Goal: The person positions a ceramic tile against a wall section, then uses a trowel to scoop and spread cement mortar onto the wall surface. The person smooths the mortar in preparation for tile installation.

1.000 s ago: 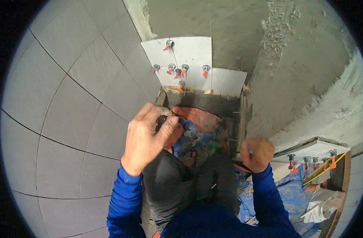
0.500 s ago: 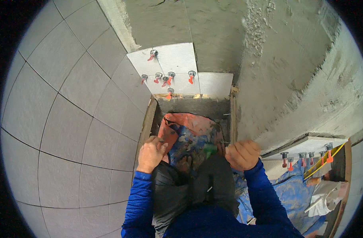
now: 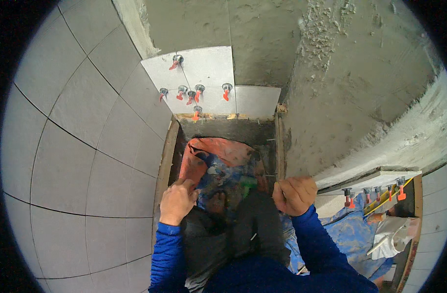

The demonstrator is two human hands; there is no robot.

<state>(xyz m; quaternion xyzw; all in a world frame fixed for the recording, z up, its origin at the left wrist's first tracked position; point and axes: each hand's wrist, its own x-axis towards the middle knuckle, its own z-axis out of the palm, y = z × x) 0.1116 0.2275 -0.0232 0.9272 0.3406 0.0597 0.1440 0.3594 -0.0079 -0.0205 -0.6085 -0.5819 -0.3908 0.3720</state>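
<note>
**Both hands low at the edges of the recess; snag and knock risks**

Grey tiled wall (image 3: 72,161) at far left. Next to it, left wooden strip (image 3: 166,161), bordering the recess.

Left hand (image 3: 178,201): fingers curled, palm down, by the lower left edge of the orange sheet (image 3: 223,148). Cannot tell whether it grips the sheet or merely rests there. If it does grip, a sharp pull could tip loose debris off the folds; cause would be the dirt lying on them.

Orange sheet lies crumpled on the recess floor, between the strips. Beyond it, white tiles (image 3: 208,63) carry red clips (image 3: 199,93); a forward lean or careless reach could knock one and shift a tile, if the bed is unset (not verifiable).

Nails (image 3: 271,139) jut inward from the right wooden strip (image 3: 280,141): likely the worst hazard, able to scratch skin or catch cloth.

Right hand (image 3: 296,195): closed into a loose fist beside that strip; contents hidden, cannot tell.

Far right, blue sheet (image 3: 350,234), rumpled: possible trip if stepped on.
</note>
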